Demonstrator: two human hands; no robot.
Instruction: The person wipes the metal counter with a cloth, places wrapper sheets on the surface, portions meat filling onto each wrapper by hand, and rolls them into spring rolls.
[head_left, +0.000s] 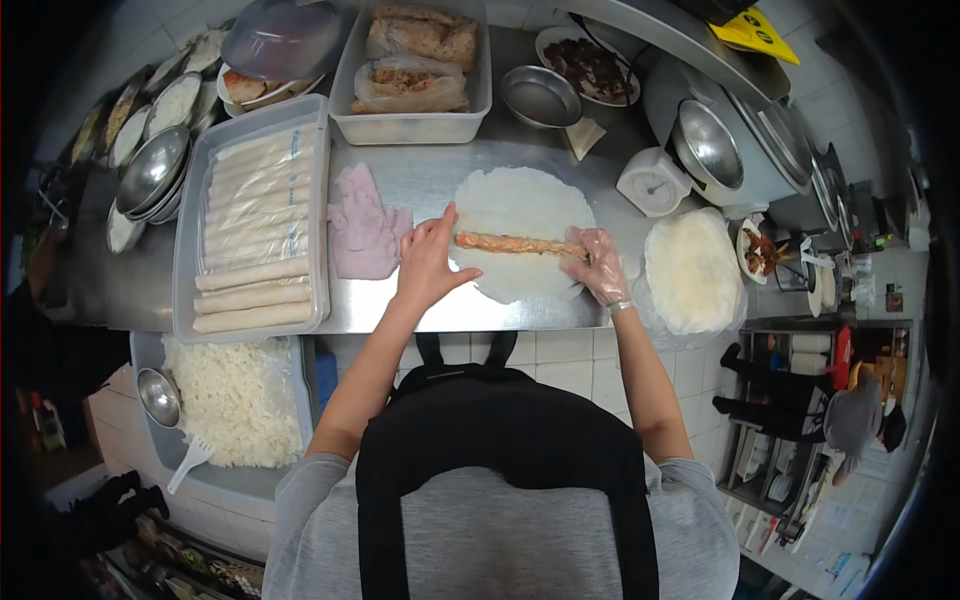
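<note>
A round, pale spring roll wrapper [520,195] lies flat on the steel counter. Across its middle runs a log of orange-flecked filling [510,243]. At the wrapper's left edge is my bare left hand [432,262], thumb and index finger spread apart, holding nothing. My right hand [600,265] wears a clear plastic glove and has its fingers closed at the right end of the filling. A crumpled pink cloth [365,225] lies beside my left hand. Right of my gloved hand sits a stack of wrappers [695,270] on plastic.
A plastic tub of rolled wrappers [320,200] stands at left; a bin of filling [470,127] is behind. Metal bowl [540,97], kitchen scale [653,183] and a plate of dark food [590,68] sit farther back. Below left is a rice tub [292,400]. Another person [850,410] is at far right.
</note>
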